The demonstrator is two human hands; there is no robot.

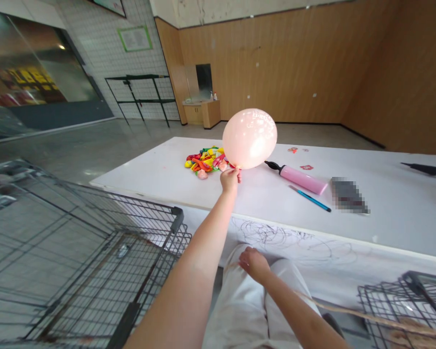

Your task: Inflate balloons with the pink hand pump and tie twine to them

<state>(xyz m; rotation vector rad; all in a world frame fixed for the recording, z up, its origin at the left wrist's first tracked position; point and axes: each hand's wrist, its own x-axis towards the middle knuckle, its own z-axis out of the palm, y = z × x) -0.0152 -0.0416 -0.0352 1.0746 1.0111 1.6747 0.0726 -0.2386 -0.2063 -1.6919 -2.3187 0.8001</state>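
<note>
A pale pink inflated balloon (250,138) stands upright over the table, its neck pinched in the fingers of my left hand (230,179). Low in front of my lap is my right hand (255,264), its fingers curled inward; what they hold, if anything, is hidden. A tan cord (334,308) runs across my lap behind the right forearm. Just left of the balloon lies a pile of colourful uninflated balloons (205,161). On the other side is a pink hand pump (303,179) with a black nozzle, beside a blue pen (312,198).
The white table (148,174) stretches across in front of me. A blurred dark object (350,195), small red pieces (306,167) and a black pointed item (423,168) lie toward its right. Wire carts stand close at left (105,261) and right (403,300).
</note>
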